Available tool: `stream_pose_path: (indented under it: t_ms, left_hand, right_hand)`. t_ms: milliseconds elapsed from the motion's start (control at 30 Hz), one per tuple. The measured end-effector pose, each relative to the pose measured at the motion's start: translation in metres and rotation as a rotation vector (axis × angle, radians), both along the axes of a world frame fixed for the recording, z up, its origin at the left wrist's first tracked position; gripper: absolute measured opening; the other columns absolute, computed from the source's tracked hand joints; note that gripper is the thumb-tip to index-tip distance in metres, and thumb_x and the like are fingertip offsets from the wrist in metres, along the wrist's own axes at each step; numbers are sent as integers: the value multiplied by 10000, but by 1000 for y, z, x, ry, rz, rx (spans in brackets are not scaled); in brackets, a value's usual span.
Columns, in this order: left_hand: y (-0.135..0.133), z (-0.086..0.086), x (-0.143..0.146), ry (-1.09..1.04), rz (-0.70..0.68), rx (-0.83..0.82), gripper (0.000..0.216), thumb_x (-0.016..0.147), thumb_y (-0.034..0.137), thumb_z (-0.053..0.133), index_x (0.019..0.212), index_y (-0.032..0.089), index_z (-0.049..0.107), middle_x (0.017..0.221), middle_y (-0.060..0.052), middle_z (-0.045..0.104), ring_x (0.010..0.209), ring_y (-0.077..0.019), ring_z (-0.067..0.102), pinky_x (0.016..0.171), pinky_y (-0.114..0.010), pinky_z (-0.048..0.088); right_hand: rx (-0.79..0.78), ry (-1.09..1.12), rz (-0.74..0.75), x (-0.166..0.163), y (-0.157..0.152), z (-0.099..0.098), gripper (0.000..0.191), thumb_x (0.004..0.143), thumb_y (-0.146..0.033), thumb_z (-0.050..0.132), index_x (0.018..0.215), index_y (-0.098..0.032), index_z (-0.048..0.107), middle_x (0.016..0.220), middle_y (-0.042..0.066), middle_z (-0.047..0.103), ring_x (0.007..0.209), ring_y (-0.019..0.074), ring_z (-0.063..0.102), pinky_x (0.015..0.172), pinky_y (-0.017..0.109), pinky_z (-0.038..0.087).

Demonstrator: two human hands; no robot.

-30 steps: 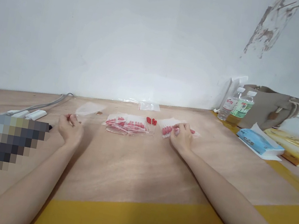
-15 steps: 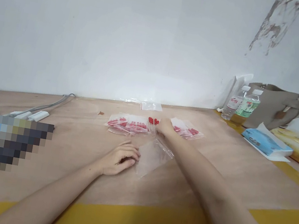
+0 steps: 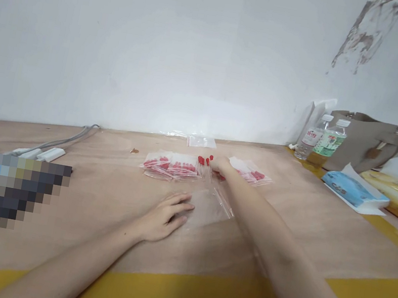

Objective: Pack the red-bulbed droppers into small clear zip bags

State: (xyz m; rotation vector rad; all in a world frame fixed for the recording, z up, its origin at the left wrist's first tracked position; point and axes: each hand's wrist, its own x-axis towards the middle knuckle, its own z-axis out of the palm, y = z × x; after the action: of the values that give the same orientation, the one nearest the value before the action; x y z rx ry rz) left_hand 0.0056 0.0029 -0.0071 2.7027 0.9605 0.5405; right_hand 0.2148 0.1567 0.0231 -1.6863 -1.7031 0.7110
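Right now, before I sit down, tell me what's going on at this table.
A person is working among small red-headed pieces with thin stems and plastic bags. The left hand lies with fingers spread at the edge of a flat, transparent plastic bag. The right hand is beside the red-headed pieces; its grip is hard to see. Transparent bags holding red pieces lie in a left group and a right group.
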Motion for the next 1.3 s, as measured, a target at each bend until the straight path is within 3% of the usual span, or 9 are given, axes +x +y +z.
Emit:
stream_pose_path:
  t_ms: [100, 200, 267, 400, 600, 900, 1033, 1167, 1300]
  left_hand:
    - [1, 1, 0, -62, 24, 22, 321, 910, 295, 371, 1181, 233, 531, 1314, -65, 423, 1232, -217, 358, 1034, -402, 289]
    - [1, 2, 1, -52, 32, 8, 338, 889, 349, 423, 1186, 227, 529, 1286, -76, 452, 1189, -224, 410, 1013, -403, 320]
    - [1, 1, 2, -22, 25, -5, 381, 868, 379, 459, 1210, 220, 509, 1290, -83, 451, 1186, -232, 415, 1006, -413, 327]
    - [3, 0, 2, -2, 19, -28, 406, 868, 396, 452, 1234, 224, 485, 1321, -72, 425, 1209, -220, 397, 1003, -394, 335]
    - [5, 1, -1, 3, 6, -66, 404, 873, 389, 449, 1248, 242, 471, 1336, -58, 410, 1223, -211, 381, 1016, -380, 319]
    - [6, -1, -2, 3, -3, -70, 405, 877, 399, 440, 1253, 248, 462, 1336, -61, 404, 1230, -209, 369, 1014, -389, 316]
    - [5, 1, -1, -5, -2, -68, 406, 879, 401, 436, 1255, 249, 455, 1327, -57, 419, 1224, -213, 376, 1009, -397, 321]
    - [4, 4, 1, -15, 10, -69, 444, 874, 400, 446, 1285, 237, 410, 1318, -54, 436, 1217, -212, 383, 1014, -393, 316]
    - [5, 5, 2, -11, 22, -82, 410, 898, 393, 399, 1277, 239, 420, 1311, -43, 446, 1216, -205, 384, 1016, -391, 313]
  right_hand:
    - [28, 40, -38, 18, -23, 5, 161, 784, -282, 525, 722, -137, 557, 533, 48, 578, 400, 116, 505, 398, 226, 391]
    - [128, 128, -63, 43, -58, 0, 180, 820, -293, 466, 933, -155, 484, 654, 15, 603, 442, 75, 514, 448, 193, 412]
    - [215, 293, -79, 59, -81, -9, 399, 754, -262, 540, 1099, -157, 370, 595, -44, 552, 431, 75, 499, 433, 183, 404]
    - [148, 504, -112, 74, -107, -30, 649, 710, -211, 523, 1252, -172, 167, 501, -107, 458, 385, 103, 487, 370, 192, 397]
    - [146, 651, -161, 64, -112, -47, 607, 693, -240, 526, 1206, -193, 205, 542, -92, 464, 431, 118, 537, 426, 236, 481]
    - [158, 680, -148, 62, -118, -45, 575, 678, -232, 568, 1150, -225, 238, 555, -103, 440, 421, 111, 533, 385, 219, 462]
    - [39, 849, -137, 59, -124, -41, 402, 726, -177, 548, 1031, -237, 293, 573, -72, 521, 481, 114, 581, 476, 235, 508]
    - [-150, 1012, -22, 64, -131, -36, 155, 793, -151, 493, 877, -210, 377, 641, 0, 594, 608, 129, 635, 626, 280, 536]
    - [-227, 980, 138, 75, -134, -36, 167, 725, -161, 611, 804, -184, 466, 777, 21, 614, 636, 113, 629, 624, 262, 523]
